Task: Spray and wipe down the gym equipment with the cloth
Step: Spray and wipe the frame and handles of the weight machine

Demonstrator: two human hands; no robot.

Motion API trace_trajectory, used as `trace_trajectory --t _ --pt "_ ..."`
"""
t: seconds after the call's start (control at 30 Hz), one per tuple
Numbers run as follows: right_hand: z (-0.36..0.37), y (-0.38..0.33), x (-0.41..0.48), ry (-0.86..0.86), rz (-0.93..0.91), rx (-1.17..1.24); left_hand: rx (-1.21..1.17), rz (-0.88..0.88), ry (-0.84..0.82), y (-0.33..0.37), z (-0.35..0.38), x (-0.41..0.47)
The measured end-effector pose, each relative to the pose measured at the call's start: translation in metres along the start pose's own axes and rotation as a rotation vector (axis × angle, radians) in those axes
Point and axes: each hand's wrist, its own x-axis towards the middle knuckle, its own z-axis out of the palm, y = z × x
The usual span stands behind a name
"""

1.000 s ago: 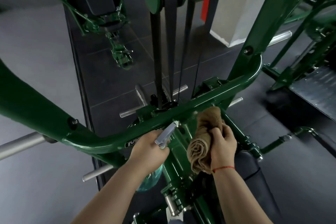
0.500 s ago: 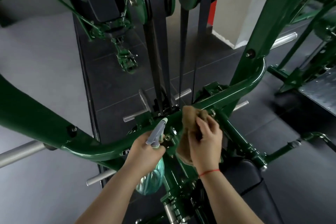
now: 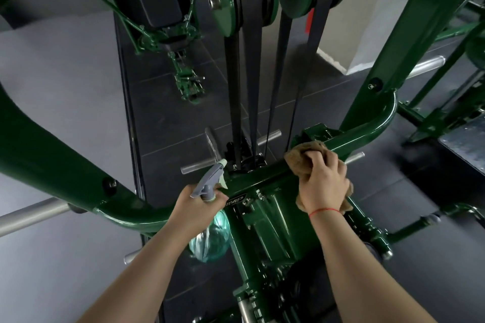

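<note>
Gripping a brown cloth [image 3: 298, 158], the right hand [image 3: 325, 186] has its fingers [image 3: 316, 162] curled over the bundle and is pressing it onto the green crossbar [image 3: 265, 178], just right of the black belts [image 3: 233, 92]. The left hand [image 3: 193, 208] is wrapped tight round the neck of the spray bottle [image 3: 211, 240]. Its grey nozzle is tipped up right by the bar, and the teal body hangs below the fist. Dark floor [image 3: 78, 257] underneath it all.
</note>
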Motion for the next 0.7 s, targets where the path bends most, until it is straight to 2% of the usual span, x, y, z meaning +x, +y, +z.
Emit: trace_trajectory --t 0.1,0.23,0.5,0.6,0.7 --pt "0.001 -0.006 -0.001 0.009 -0.018 -0.027 -0.001 0.02 -0.017 -0.005 0.0 0.003" --pt "0.004 -0.015 -0.019 0.037 -0.161 -0.025 0.021 0.041 -0.074 -0.01 -0.005 0.006" --pt "0.004 -0.064 -0.042 -0.19 -0.447 -0.145 0.043 0.071 -0.047 -0.009 -0.004 0.015" --pt "-0.001 -0.062 -0.029 -0.211 -0.432 -0.175 0.043 0.077 -0.071 -0.014 -0.005 0.017" --pt "-0.011 -0.039 -0.004 -0.167 -0.29 -0.165 0.025 0.065 -0.089 -0.02 -0.007 0.019"
